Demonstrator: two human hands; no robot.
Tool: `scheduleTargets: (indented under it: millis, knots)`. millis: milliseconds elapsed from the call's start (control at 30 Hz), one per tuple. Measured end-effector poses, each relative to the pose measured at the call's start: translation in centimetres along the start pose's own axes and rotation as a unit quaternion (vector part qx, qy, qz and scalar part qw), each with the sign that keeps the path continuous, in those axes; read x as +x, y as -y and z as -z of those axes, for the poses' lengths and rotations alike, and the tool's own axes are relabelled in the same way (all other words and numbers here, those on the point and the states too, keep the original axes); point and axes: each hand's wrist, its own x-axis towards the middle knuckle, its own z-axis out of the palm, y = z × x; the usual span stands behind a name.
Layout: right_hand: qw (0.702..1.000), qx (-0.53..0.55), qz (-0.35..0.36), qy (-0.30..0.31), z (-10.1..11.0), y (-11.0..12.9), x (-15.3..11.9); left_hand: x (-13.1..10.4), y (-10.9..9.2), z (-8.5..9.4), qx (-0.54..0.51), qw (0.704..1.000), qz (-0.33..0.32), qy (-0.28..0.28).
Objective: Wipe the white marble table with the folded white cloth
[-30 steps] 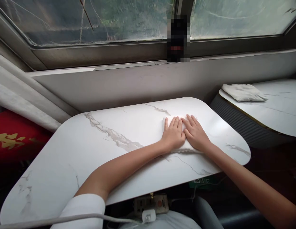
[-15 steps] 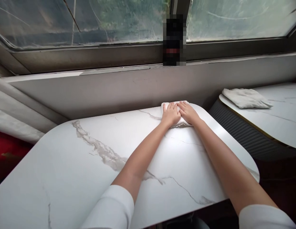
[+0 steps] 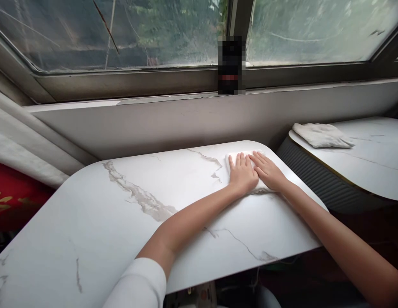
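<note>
A folded white cloth (image 3: 262,186) lies on the white marble-patterned table (image 3: 122,239), near its far right rounded corner. My left hand (image 3: 244,173) presses flat on the cloth's left part, fingers stretched out and pointing away from me. Beside it, my right hand (image 3: 268,171) rests on the right part, also flat with fingers extended. The two hands meet at the thumb side, and they cover most of the cloth.
A second marble-patterned table (image 3: 378,158) stands to the right, with a crumpled white cloth (image 3: 322,135) near its corner. Behind the table runs a low wall (image 3: 173,124) under windows. Pale upholstery (image 3: 28,141) and a red fabric item (image 3: 16,196) are at left.
Both hands and the cloth have moved right and back toward me, away from the table's far edge. The view has shifted slightly.
</note>
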Motion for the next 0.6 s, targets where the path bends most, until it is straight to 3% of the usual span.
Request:
scheduleTargets:
  millis: [200, 367, 500, 600]
  knots:
    - [1.0, 0.014, -0.013, -0.002, 2.5, 1.4, -8.7, -6.4, -4.7, 0.9, 0.012, 0.999, -0.046, 0.009]
    - [0.998, 0.003, -0.062, 0.011, 4.4, 2.0, -14.4, -9.3, -8.0, 1.0, -0.004, 0.995, -0.1, 0.016]
    - [0.992, -0.006, -0.124, 0.025, 5.1, 1.9, -16.4, -9.8, -9.7, 1.0, -0.03, 0.991, -0.126, 0.04]
    - [0.986, -0.002, -0.163, 0.025, 4.9, 1.3, -16.0, -9.0, -10.1, 0.9, -0.042, 0.99, -0.126, 0.044]
